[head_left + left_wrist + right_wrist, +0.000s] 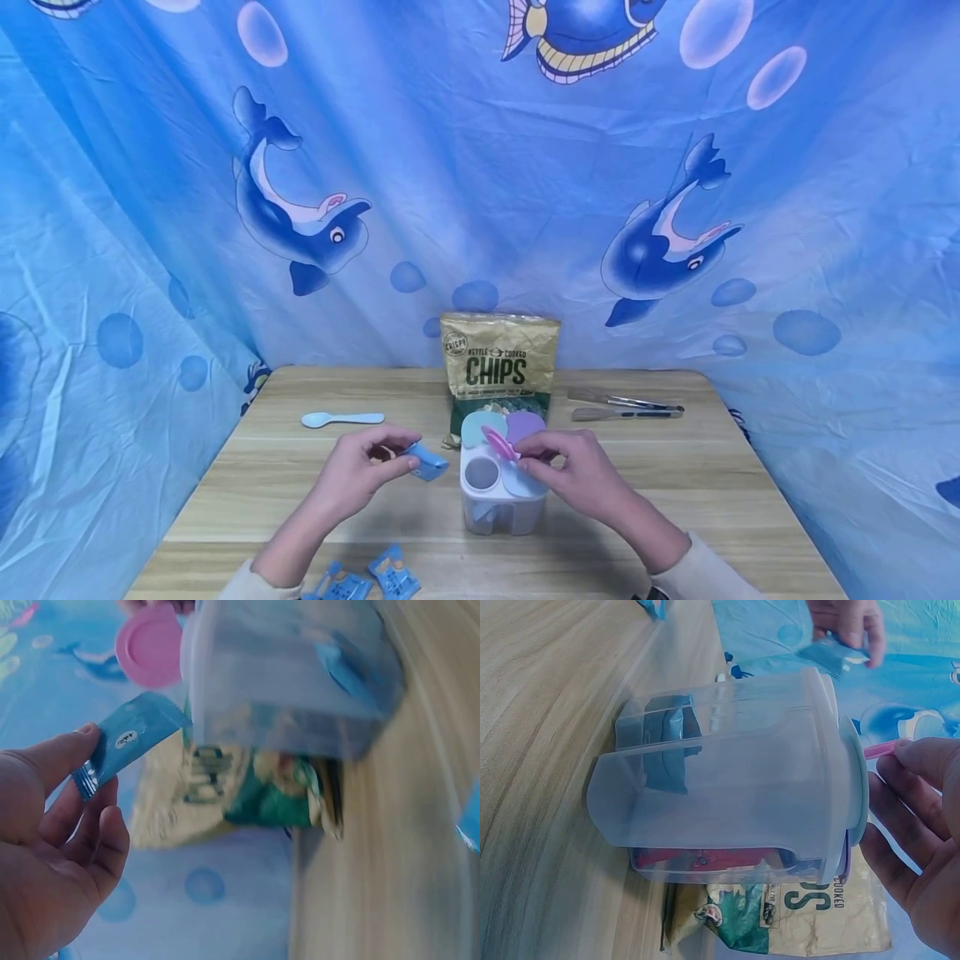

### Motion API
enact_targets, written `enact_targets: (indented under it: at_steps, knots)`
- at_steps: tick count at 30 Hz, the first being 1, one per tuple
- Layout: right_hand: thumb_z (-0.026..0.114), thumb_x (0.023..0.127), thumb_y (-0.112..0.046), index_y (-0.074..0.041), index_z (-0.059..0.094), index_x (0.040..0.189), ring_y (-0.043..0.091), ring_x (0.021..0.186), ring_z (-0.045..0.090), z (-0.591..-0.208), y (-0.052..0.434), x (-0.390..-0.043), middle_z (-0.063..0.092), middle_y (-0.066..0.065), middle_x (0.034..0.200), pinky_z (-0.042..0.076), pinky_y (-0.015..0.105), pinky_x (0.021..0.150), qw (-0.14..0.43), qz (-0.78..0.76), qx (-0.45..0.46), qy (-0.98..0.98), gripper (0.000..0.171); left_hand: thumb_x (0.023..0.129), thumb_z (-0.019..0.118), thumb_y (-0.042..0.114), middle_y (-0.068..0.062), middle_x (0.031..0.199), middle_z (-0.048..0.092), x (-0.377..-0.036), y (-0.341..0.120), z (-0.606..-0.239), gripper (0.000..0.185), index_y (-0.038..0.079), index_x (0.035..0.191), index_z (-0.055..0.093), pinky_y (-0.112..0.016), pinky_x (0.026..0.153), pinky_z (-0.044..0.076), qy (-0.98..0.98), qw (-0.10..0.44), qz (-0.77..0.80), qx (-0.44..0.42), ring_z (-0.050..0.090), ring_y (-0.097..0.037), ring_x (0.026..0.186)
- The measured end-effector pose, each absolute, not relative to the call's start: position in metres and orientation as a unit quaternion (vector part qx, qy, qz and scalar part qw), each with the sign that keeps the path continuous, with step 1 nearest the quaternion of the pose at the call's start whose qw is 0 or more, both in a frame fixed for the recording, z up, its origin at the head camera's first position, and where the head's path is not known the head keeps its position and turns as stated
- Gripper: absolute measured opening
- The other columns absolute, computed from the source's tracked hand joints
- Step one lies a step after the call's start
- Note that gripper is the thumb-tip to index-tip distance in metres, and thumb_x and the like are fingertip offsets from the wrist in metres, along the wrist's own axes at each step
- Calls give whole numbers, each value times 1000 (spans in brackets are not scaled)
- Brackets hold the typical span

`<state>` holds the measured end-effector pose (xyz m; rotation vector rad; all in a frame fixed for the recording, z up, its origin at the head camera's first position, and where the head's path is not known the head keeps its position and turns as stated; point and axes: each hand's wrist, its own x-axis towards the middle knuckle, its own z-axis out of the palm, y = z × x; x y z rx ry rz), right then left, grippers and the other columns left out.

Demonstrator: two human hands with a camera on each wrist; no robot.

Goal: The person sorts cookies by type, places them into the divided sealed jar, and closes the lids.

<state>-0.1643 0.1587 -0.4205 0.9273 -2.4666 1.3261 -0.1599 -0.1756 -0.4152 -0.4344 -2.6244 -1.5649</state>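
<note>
My left hand (360, 471) pinches a small blue wrapped packet (429, 463) between thumb and fingers, just left of a clear plastic container (501, 518). Coloured lids cover the container's compartments. One round opening at the front left is uncovered. Over it my right hand (581, 475) holds a pink lid (498, 443) up at a tilt, pinched by its edge. A teal lid (480, 427), a purple lid (525, 423) and a pale blue lid (521, 481) lie flat. Through the wall, the right wrist view shows a blue packet (667, 742) and something red (697, 859) inside.
Behind the container stands a bag of kettle cooked chips (498, 354). A pale blue spoon (341, 419) lies at the left, tongs (630, 410) at the right. Near the front edge are more blue packets (393, 573). A blue sea-print curtain (480, 183) surrounds the wooden table (675, 500).
</note>
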Motion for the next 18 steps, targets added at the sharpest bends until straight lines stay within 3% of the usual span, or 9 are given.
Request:
enact_targets:
  at_steps: [10, 18]
  knots:
    - [80, 87, -9, -14, 79, 104, 2, 79, 70, -421, 160, -166, 78, -5, 93, 61, 25, 71, 100, 450, 320, -827, 18, 87, 83, 20, 0, 98, 78, -166, -136, -407, 23, 13, 108, 77, -30, 77, 59, -825, 23, -529, -200, 68, -12, 85]
    - [80, 88, -10, -15, 79, 104, 2, 80, 70, -422, 159, -165, 78, -6, 93, 61, 26, 71, 100, 452, 318, -827, 17, 86, 83, 18, 2, 95, 76, -168, -123, -409, 22, 14, 106, 77, -28, 75, 59, -828, 11, -526, -194, 68, -13, 84]
